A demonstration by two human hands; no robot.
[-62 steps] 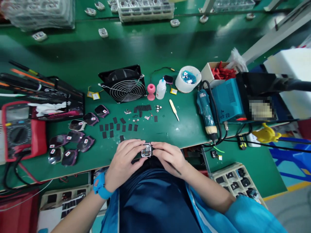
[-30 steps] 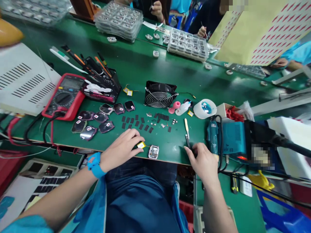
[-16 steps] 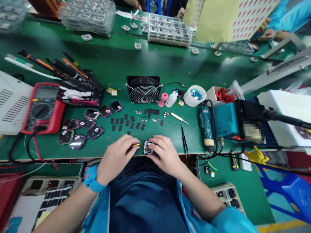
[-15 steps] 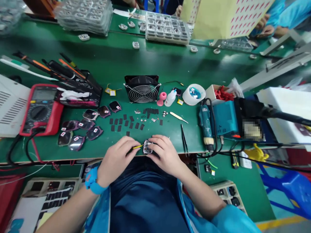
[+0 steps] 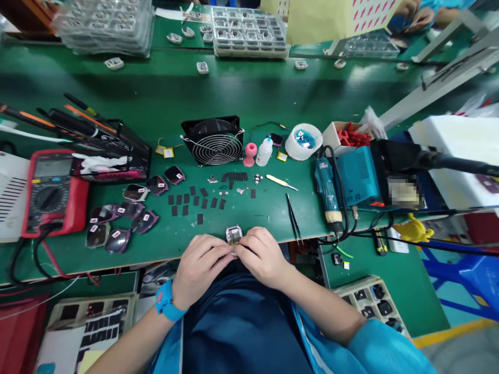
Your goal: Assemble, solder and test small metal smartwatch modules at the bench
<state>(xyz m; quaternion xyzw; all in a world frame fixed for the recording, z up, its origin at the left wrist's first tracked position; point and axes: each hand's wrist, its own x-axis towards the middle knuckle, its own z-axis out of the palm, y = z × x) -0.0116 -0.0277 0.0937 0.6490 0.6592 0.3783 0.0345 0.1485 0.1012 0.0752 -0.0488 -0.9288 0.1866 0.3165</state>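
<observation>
A small watch-like case with its inside showing is at the front edge of the green bench. My left hand closes on its lower left side, fingertips pinched together. From the right, my right hand grips the case's lower right side, and its fingertips meet those of my left hand. The bottom of the case is hidden by the fingers. Small black pads lie in rows beyond the hands. Black tweezers and a cream-handled tool rest to the right.
Behind are a fan, a white bottle and a round tub. At left lie dark watch faces and a red multimeter. An electric screwdriver with cables stands right. Another person's hands show at top right.
Both hands have come together at the case's lower end, and more of its inside shows. The yellow-tipped piece by my left hand no longer sticks out. The view has shifted slightly.
</observation>
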